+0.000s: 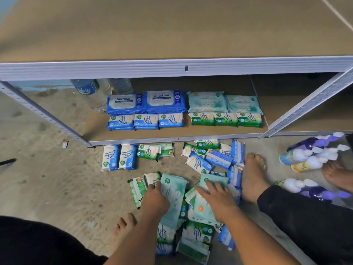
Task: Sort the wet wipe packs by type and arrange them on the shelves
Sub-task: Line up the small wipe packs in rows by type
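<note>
Now teal pack (173, 203) in left grip (155, 197); twin (204, 215) under right grip (217, 199).

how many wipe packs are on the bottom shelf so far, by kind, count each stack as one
big blue antabax packs: 2
large teal packs: 2
small blue packs: 3
small green packs: 3
total: 10

Stained concrete floor (47, 178), pale metal shelving unit (172, 68) stood upon it, slotted uprights (44, 115), brown board shelves (172, 25), blue wall (34, 86) glimpsed behind, left, light dim.
</note>
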Demonstrator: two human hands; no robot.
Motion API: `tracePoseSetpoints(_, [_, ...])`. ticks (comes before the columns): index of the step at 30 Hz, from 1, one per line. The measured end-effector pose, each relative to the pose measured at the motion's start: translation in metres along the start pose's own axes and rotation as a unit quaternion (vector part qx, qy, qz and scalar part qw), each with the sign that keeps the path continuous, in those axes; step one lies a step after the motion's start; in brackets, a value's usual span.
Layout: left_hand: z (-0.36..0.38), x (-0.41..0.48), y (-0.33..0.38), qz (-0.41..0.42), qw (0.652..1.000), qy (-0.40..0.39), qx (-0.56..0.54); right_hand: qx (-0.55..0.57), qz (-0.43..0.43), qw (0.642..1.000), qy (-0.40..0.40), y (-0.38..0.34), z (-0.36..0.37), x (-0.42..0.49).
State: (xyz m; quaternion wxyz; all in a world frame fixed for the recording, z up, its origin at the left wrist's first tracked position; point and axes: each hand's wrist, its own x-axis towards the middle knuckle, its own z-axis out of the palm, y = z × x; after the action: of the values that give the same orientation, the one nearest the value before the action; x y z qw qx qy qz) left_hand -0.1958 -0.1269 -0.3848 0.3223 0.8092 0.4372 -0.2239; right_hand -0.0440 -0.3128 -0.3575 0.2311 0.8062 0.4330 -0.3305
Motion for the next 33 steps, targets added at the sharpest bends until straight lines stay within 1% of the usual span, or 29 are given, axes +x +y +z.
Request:
tracePoseSetpoints(3, [0.002,0.0,0.0,0.03,0.999,0.003,0.028,-0.023,-0.03,0.999,-0.011,0.007,-0.005,0.009])
tracePoseSetpoints(6, [0.004,-0.004,0.009,0.022,0.997,0.011,0.077,-0.077,-0.053,0.996,-0.013,0.012,-0.011,0.018])
tracePoseSetpoints(8, [0.009,-0.008,0.016,0.015,0.991,0.009,0.129,-0.109,-0.056,0.992,-0.009,0.014,-0.013,0.024])
tracePoseSetpoints(10, [0.014,-0.012,0.02,-0.006,0.986,0.006,0.164,-0.127,-0.058,0.99,-0.015,0.016,-0.012,0.028])
tracePoseSetpoints(13, [0.021,-0.012,0.017,-0.038,0.984,-0.013,0.176,-0.149,-0.06,0.987,-0.012,0.019,-0.011,0.029])
tracePoseSetpoints(15, [0.023,-0.01,0.016,-0.041,0.985,-0.013,0.167,-0.151,-0.057,0.987,-0.008,0.02,-0.01,0.028])
tracePoseSetpoints(21, [0.026,-0.007,0.012,-0.04,0.992,0.038,0.113,-0.131,-0.077,0.988,0.015,0.028,-0.007,0.028])
tracePoseSetpoints(25, [0.017,-0.012,0.01,-0.025,0.993,0.037,0.106,-0.097,-0.088,0.99,0.044,0.035,-0.008,0.018])
tracePoseSetpoints(29, [0.004,-0.022,0.009,0.003,0.994,0.029,0.109,-0.023,-0.081,0.993,0.082,0.038,-0.015,0.001])
tracePoseSetpoints(31, [-0.004,-0.028,0.01,0.021,0.993,0.025,0.113,0.019,-0.073,0.991,0.113,0.039,-0.021,-0.008])
tracePoseSetpoints(33, [-0.013,-0.032,0.012,0.041,0.989,0.018,0.14,0.056,-0.06,0.988,0.13,0.042,-0.029,-0.017])
